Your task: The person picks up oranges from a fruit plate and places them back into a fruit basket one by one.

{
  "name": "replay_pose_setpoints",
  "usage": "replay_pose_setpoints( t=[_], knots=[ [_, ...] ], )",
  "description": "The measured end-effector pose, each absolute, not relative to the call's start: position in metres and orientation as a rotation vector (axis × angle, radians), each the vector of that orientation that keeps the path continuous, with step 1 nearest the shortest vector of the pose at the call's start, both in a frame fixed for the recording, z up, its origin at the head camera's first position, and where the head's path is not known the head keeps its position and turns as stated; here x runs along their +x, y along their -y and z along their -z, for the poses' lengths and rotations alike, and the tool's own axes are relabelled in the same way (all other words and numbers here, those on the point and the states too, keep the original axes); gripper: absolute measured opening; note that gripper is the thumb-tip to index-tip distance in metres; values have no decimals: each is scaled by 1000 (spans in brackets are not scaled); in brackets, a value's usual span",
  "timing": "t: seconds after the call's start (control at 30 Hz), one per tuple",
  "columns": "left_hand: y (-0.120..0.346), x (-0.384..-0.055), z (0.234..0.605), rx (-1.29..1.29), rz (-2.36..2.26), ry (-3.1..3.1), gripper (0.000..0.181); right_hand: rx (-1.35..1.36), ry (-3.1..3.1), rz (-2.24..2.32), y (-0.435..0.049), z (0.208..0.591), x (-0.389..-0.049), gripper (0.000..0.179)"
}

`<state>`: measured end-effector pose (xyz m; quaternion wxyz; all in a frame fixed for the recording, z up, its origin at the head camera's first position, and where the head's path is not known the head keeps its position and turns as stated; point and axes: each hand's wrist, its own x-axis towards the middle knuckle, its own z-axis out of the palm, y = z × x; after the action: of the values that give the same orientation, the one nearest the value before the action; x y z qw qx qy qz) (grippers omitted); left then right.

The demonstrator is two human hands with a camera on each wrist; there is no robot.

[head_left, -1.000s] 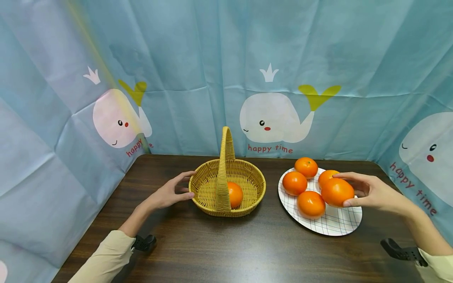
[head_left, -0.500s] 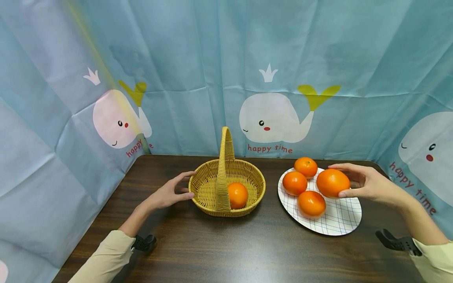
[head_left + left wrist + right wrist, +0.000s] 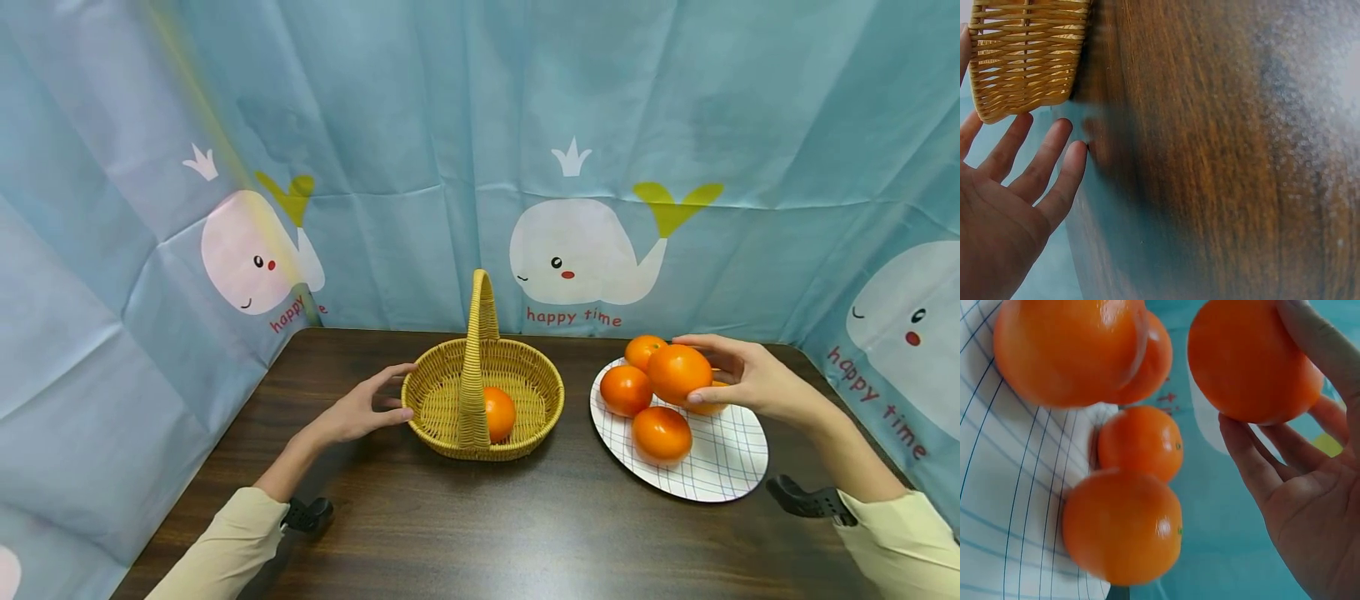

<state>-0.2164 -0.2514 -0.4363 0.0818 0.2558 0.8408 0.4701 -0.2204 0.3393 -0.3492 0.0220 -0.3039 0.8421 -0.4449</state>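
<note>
In the head view my right hand (image 3: 750,379) holds an orange (image 3: 678,373) between thumb and fingers, over a white plate with a blue grid (image 3: 723,467). The right wrist view shows the held orange (image 3: 1250,359) above the plate, apart from the other oranges (image 3: 1122,525). On the plate lie several oranges (image 3: 662,435), one partly hidden behind the right hand. My left hand (image 3: 363,408) rests at the left end of a yellow wicker basket (image 3: 525,442), its fingers spread and fairly straight against the woven side (image 3: 1025,62). One orange (image 3: 500,414) lies inside the basket, partly behind the handle.
Basket and plate stand on a dark wooden table (image 3: 480,525), the plate to the right. The basket's tall arched handle (image 3: 474,358) rises across its middle. A light blue curtain with whale prints (image 3: 420,250) closes off the back and sides.
My right hand has lifted the orange and carried it left and farther back over the plate, so it now overlaps the other oranges in view. The left hand and basket have stayed put.
</note>
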Motion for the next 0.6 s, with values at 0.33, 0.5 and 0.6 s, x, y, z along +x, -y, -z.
replay_pose_setpoints(
  t=[0.33, 0.5, 0.6],
  knots=[
    [251, -215, 436, 757, -1407, -2514, 73, -950, -2536, 1446, -312, 350, -235, 70],
    [251, -216, 436, 754, -1408, -2509, 73, -969, -2519, 1420, -299, 350, -243, 71],
    [252, -216, 436, 756, -1408, -2511, 73, -986, -2509, 1403, -289, 349, -249, 71]
  ],
)
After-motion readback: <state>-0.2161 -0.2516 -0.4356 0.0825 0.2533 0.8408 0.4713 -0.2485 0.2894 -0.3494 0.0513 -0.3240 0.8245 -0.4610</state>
